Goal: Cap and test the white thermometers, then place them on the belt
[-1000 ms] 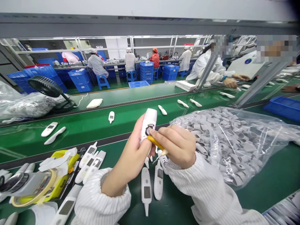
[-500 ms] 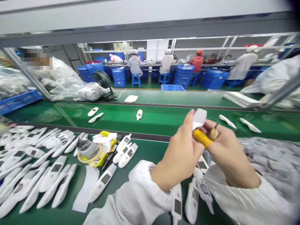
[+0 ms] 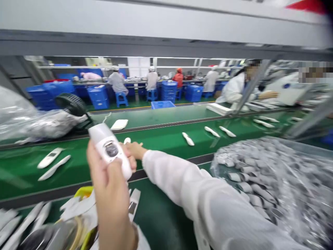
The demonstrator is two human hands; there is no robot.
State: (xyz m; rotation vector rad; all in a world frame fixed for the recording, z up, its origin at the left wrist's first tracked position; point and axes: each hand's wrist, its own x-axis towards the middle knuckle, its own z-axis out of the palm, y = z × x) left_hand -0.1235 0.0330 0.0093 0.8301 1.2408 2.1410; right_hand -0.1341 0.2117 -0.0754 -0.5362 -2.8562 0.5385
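Note:
In my left hand point(image 3: 111, 187) is a white thermometer point(image 3: 118, 158), held up at a tilt between thumb and fingers. It wears a pale translucent cap at its upper end, and a round opening with metal contacts faces me. My right hand point(image 3: 135, 151) reaches over the green belt, partly hidden behind that thermometer. Its fingers are curled at a second white thermometer, whose rounded end point(image 3: 127, 140) alone shows above them; the grip itself is mostly covered.
More thermometers lie on the belt point(image 3: 161, 146) to both sides. A clear bag of grey caps point(image 3: 260, 187) fills the bench's right. At lower left are thermometers point(image 3: 23, 222) and a yellow holder point(image 3: 84, 191). Beyond stand a fan point(image 3: 71, 104) and a metal post point(image 3: 251, 88); co-workers sit farther back.
My hands have parted. The left brought the thermometer leftward and turned its opening toward me; the right stretched forward over the belt. The view swung right, bringing the bag of caps into fuller sight.

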